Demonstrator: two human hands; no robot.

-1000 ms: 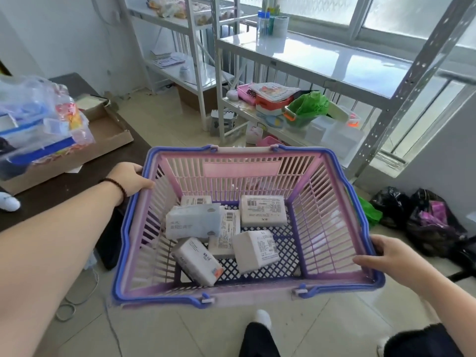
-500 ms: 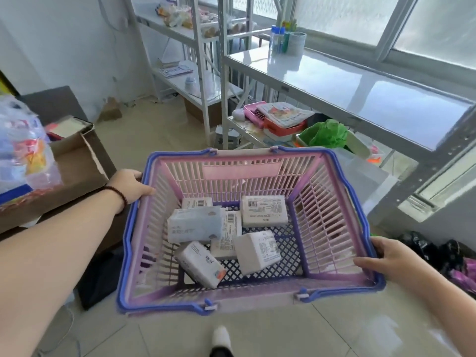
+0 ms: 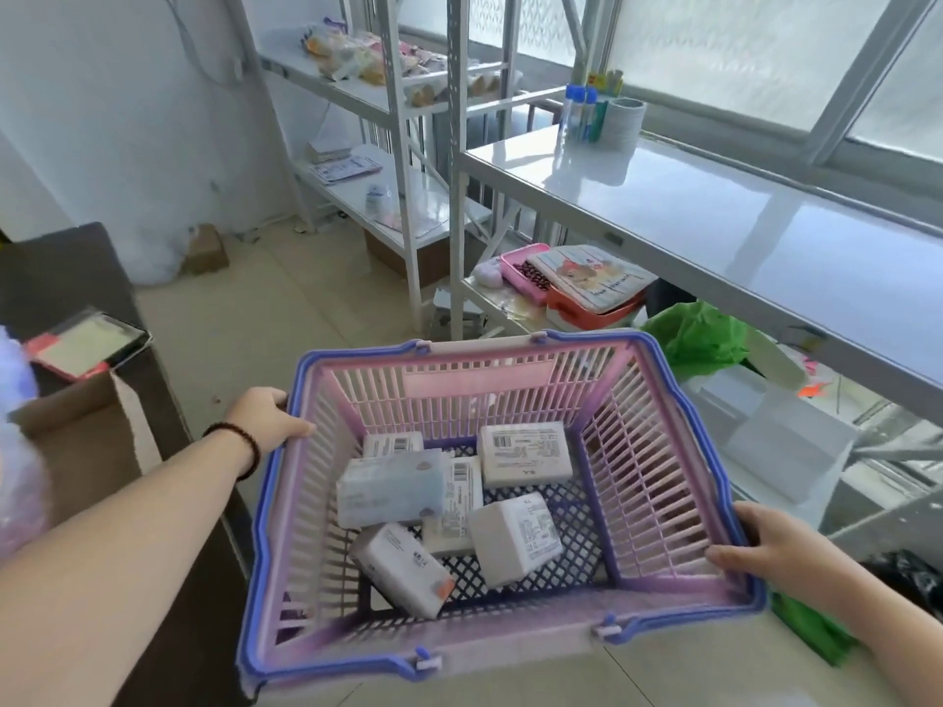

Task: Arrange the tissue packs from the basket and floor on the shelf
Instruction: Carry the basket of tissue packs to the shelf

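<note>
Six tissue packs [image 3: 502, 539] lie jumbled on the floor of the pink-and-blue shopping basket [image 3: 658, 482]. I have my left hand [image 3: 273, 421] clamped on its left rim and my right hand [image 3: 765, 548] clamped on the right rim near the front corner, carrying it beside the white metal shelf [image 3: 740, 216].

I can read no wording. The tissue packs [image 3: 525, 454] in the basket [image 3: 658, 482] carry barcodes and small print, too blurred to make out; a pouch [image 3: 594, 275] on the lower shelf bears illegible script.
</note>
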